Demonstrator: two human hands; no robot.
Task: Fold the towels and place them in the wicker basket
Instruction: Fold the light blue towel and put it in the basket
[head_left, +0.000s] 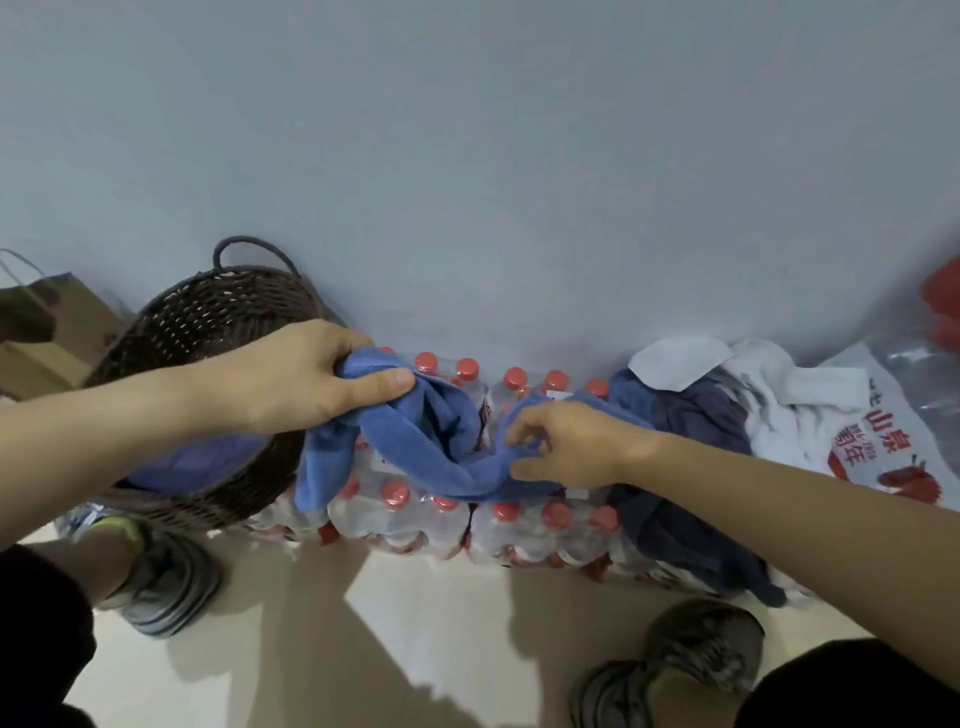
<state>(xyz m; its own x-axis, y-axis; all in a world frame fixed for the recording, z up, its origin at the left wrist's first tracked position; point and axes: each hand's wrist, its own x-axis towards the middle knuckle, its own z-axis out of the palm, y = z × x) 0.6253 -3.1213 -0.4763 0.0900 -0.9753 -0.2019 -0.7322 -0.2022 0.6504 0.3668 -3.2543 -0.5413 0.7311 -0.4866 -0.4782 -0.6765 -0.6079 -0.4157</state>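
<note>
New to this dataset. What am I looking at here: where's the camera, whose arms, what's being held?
There is no robot here. One wide-angle camera sits on a person's head and looks forward and down, so the two bare arms coming in from the bottom corners are the wearer's own, and the shoes at the bottom are theirs too.

The left hand and right hand both grip a blue towel, which sags between them, not yet folded. Under it are shrink-wrapped packs of red-capped water bottles, serving as a work surface against the wall. To the left stands the wicker basket, with something blue already inside. To the right lies a pile of unfolded towels, dark blue and white.
</note>
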